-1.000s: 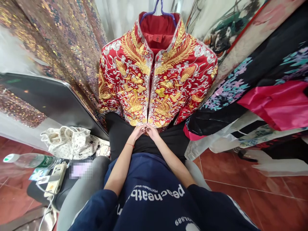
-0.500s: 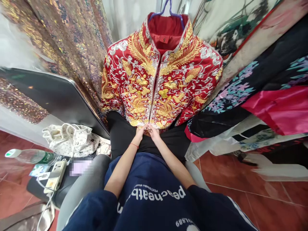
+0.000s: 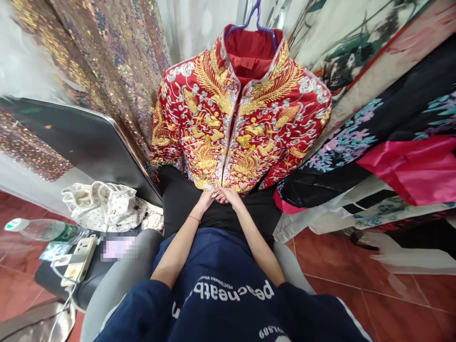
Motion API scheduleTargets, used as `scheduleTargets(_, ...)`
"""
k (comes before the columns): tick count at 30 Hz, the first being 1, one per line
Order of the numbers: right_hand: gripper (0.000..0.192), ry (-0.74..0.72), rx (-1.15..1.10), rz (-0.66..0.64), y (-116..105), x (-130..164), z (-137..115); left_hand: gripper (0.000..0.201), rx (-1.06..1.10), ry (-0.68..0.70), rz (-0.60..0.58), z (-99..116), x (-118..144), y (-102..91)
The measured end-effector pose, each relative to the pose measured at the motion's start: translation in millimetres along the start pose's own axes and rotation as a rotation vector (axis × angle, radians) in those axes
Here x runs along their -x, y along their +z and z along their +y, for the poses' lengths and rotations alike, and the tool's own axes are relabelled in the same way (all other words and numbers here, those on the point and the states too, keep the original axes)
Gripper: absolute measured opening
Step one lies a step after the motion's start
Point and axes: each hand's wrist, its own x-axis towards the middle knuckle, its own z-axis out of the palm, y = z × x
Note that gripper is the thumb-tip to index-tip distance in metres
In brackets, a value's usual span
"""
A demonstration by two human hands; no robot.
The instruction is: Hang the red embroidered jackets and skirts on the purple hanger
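Observation:
A red jacket (image 3: 270, 109) with gold and silver embroidery hangs upright before me on a purple hanger (image 3: 257, 21), its two front edges side by side. Both hands meet at the bottom of its front opening. My left hand (image 3: 205, 199) is closed, its fingertips pinching the silver-trimmed hem corner. Close against it, my right hand (image 3: 231, 196) has curled fingers at the same hem; they partly hide what is pinched. Black cloth (image 3: 181, 190) lies beneath the hands and across my lap.
To the left are a dark panel (image 3: 71, 137), sequined fabric (image 3: 117, 61), a spotted white cloth bag (image 3: 103, 204), a plastic bottle (image 3: 50, 230) and a power strip (image 3: 80, 261) with a cable. Black floral garments (image 3: 349, 133) and pink satin (image 3: 409, 166) hang at the right.
My hands have drawn slightly down towards me and closer together, the right fingers now curled more. The jacket and hanger appear a little lower in view.

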Motion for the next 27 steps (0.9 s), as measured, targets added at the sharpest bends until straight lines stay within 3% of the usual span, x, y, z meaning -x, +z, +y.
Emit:
scheduleTargets(6, 0.03, -0.044, -0.031, 0.107, -5.6, 4.4, -3.2, 0.034, -0.034, 0.029, 0.03, -2.5, 4.4, 4.9)
scheduleTargets(11, 0.032, -0.044, -0.118, 0.126, 2.1, 11.8, -12.0, 0.034, -0.121, 0.078, 0.1, -5.3, 10.6, 4.4)
scheduleTargets(18, 0.033, -0.221, -0.284, 0.18, -3.6, 23.2, -57.0, 0.041, -0.365, 0.06, 0.121, 1.1, 33.2, 10.2)
scheduleTargets(22, 0.037, -0.255, -0.302, 0.135, -13.1, 25.9, -72.2, 0.034, -0.593, -0.106, 0.063, 28.7, 45.7, 7.9)
scheduleTargets(25, 0.035, -0.235, -0.298, 0.109, -13.0, 24.4, -71.8, 0.035, -0.833, -0.117, 0.114, 59.9, 53.8, 16.7)
scheduleTargets(27, 0.032, -0.213, -0.291, 0.107, -9.9, 22.2, -70.2, 0.032, -1.385, 0.028, 0.174, 79.7, 55.2, 34.2)
